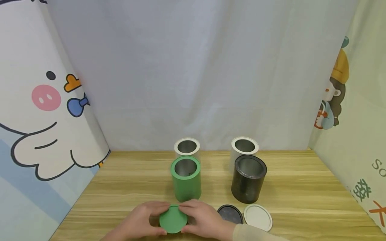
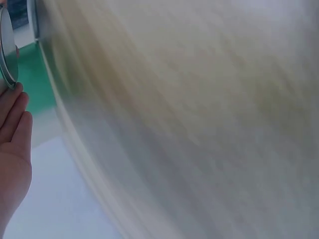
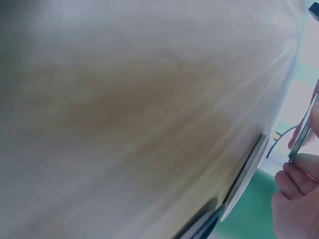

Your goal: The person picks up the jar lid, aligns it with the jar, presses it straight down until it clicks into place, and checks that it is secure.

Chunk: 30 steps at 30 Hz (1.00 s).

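Observation:
A round green lid [image 1: 173, 219] is held between both hands in the head view, near the table's front edge. My left hand [image 1: 141, 219] grips its left rim, thumb at the front and fingers behind. On the right rim, my right hand [image 1: 206, 219] pinches in the same way. The wrist views show the lid's edge [image 2: 8, 47] between fingers and raised off the tabletop. Just behind stands an open green can [image 1: 187, 188], upright. In the right wrist view, the right hand [image 3: 299, 204] shows only partly.
An open black can [image 1: 247, 187] stands right of the green one. Two white cans, one left [image 1: 196, 150] and one right [image 1: 233, 160], stand behind them. A black lid [image 1: 230, 214] and a white lid [image 1: 258, 217] lie on the wooden table [image 1: 301, 194] beside my right hand.

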Available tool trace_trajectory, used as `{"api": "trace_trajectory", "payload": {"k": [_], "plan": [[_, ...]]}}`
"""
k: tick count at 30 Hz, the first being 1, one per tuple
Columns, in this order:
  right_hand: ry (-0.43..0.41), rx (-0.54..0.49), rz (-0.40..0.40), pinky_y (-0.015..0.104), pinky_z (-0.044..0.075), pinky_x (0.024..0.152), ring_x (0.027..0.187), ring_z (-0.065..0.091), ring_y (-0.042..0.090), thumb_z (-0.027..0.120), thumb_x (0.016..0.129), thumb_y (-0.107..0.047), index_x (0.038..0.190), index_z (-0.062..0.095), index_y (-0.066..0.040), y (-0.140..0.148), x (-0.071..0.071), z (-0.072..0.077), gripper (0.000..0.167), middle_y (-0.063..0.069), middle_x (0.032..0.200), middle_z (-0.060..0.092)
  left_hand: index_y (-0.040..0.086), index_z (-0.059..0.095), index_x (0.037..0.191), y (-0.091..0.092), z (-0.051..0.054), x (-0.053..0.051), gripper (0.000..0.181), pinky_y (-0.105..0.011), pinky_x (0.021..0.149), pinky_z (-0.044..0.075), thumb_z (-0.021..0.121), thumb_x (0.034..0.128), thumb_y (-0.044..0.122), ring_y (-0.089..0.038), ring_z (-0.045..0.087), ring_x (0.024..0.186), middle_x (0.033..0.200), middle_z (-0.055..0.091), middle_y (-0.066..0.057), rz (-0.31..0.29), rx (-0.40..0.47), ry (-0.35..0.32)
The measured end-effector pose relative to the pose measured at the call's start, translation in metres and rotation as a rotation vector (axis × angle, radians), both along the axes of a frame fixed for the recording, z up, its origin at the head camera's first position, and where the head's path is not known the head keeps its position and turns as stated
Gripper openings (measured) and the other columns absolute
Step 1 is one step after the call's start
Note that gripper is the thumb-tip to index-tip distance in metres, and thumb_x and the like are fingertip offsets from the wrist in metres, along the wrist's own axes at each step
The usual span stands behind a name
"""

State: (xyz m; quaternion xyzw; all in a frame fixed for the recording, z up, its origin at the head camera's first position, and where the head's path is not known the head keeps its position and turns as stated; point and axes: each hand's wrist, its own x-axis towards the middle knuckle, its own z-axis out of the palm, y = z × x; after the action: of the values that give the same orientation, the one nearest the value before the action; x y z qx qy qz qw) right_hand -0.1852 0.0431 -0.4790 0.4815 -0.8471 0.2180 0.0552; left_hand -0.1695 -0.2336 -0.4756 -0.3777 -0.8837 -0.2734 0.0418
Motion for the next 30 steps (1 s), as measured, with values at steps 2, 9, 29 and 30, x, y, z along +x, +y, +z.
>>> {"api": "trace_trajectory", "payload": {"k": [2, 9, 29, 30], "plan": [[-0.008, -0.032, 0.011, 0.026, 0.048, 0.098, 0.123, 0.055, 0.014, 0.067, 0.093, -0.047, 0.136, 0.061, -0.007, 0.005, 0.001, 0.002, 0.059, 0.002, 0.136, 0.058, 0.005, 0.064, 0.132, 0.003, 0.003, 0.001, 0.070, -0.044, 0.093, 0.053, 0.076, 0.0826, 0.052, -0.022, 0.062, 0.117, 0.130, 0.064, -0.006, -0.008, 0.016, 0.021], [0.015, -0.147, 0.032, 0.031, 0.048, 0.100, 0.123, 0.056, 0.018, 0.071, 0.091, -0.042, 0.134, 0.062, -0.004, 0.017, 0.001, 0.008, 0.057, 0.007, 0.135, 0.059, 0.002, 0.064, 0.131, 0.013, 0.012, 0.004, 0.071, -0.045, 0.090, 0.054, 0.080, 0.0804, 0.049, -0.024, 0.063, 0.116, 0.129, 0.065, -0.008, -0.011, 0.082, 0.107], [0.070, -0.415, 0.043, 0.038, 0.048, 0.100, 0.124, 0.054, 0.024, 0.083, 0.082, -0.025, 0.134, 0.060, -0.002, 0.029, -0.007, 0.038, 0.062, 0.009, 0.137, 0.057, 0.005, 0.065, 0.131, 0.031, 0.046, 0.000, 0.070, -0.045, 0.095, 0.052, 0.090, 0.0695, 0.030, -0.028, 0.060, 0.120, 0.133, 0.063, -0.007, -0.019, 0.256, 0.293], [0.073, -0.427, 0.045, 0.039, 0.048, 0.100, 0.124, 0.054, 0.025, 0.084, 0.081, -0.024, 0.133, 0.060, -0.001, 0.030, -0.008, 0.040, 0.061, 0.009, 0.136, 0.057, 0.005, 0.065, 0.131, 0.032, 0.048, -0.001, 0.070, -0.044, 0.097, 0.051, 0.089, 0.0698, 0.029, -0.028, 0.059, 0.121, 0.134, 0.062, -0.007, -0.019, 0.261, 0.288]]}}
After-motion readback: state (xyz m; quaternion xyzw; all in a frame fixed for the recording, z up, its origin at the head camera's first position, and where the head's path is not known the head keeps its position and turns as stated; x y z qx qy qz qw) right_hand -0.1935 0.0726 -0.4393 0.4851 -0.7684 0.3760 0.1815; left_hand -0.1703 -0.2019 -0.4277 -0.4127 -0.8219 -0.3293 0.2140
